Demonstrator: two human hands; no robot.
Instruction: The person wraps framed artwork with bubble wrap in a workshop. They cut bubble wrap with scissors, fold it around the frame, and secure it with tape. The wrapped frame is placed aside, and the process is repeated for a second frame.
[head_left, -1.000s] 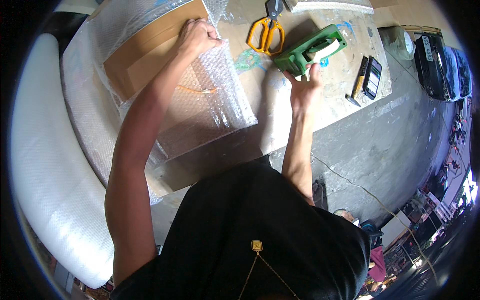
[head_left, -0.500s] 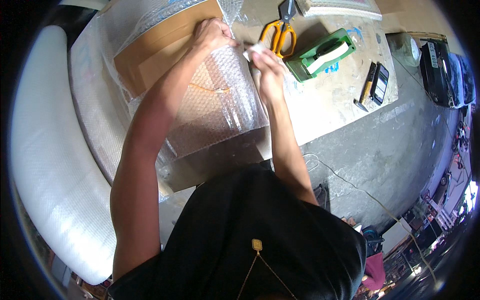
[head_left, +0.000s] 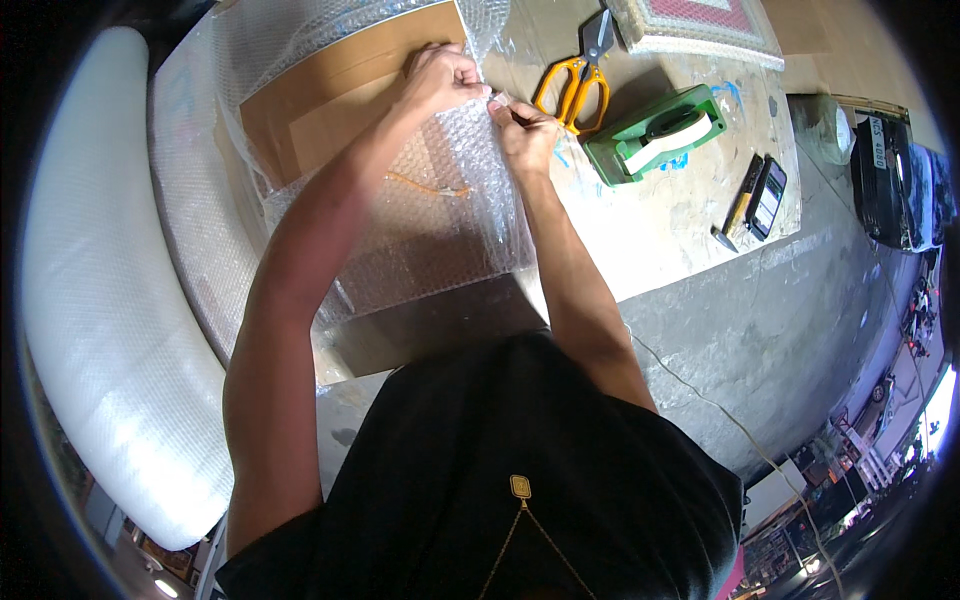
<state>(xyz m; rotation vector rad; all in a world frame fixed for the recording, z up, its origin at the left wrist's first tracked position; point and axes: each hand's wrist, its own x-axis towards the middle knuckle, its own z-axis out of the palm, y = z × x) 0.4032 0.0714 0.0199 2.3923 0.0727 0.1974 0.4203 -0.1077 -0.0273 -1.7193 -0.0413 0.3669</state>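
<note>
A flat brown board (head_left: pixel 325 85) lies on the table, partly covered by clear bubble wrap (head_left: pixel 420 235). My left hand (head_left: pixel 440 80) rests at the board's upper right, its fingers closed on the wrap's edge. Just right of it, my right hand (head_left: pixel 525 138) pinches a small whitish piece of tape against that same edge; the fingers partly hide it. The fingertips of both hands nearly meet. Under the wrap shows a thin orange cord-like strip (head_left: pixel 430 184). Close to my right hand are orange-handled scissors (head_left: pixel 575 90) and a green tape dispenser (head_left: pixel 655 135) with a pale roll.
A large white roll of wrapping (head_left: pixel 110 300) stands along the table's left side. Right on the table (head_left: pixel 620 240) lie a phone (head_left: pixel 767 200) and a utility knife (head_left: pixel 738 208). A wrapped frame (head_left: pixel 695 30) is at the back right. A cable (head_left: pixel 720 410) crosses the floor.
My right hand has brought the whitish piece in to the wrap's edge, beside my left hand, and its fingers have drawn together. My left hand stays on the wrap. The view has shifted slightly.
</note>
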